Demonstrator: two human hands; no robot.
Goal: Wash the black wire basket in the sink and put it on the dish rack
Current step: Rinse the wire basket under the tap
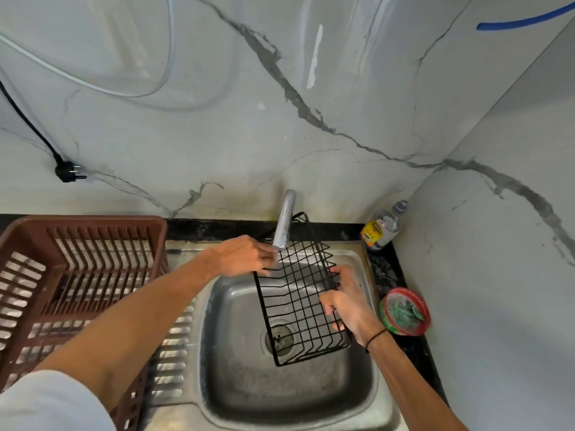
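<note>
The black wire basket (300, 303) hangs tilted over the steel sink (236, 384), its far end under the tap (284, 223). My right hand (348, 301) grips the basket's right side, fingers curled through the wires. My left hand (241, 256) reaches to the basket's far left corner beside the tap spout and holds the rim there; its fingertips are partly hidden. The brown plastic dish rack (77, 275) stands on the drainboard at the left. I cannot tell whether water is running.
A dish soap bottle (384, 227) stands in the back right corner. A red round tub with a green scrubber (404, 311) sits on the black counter right of the sink. A black plug (68, 172) hangs on the marble wall at left.
</note>
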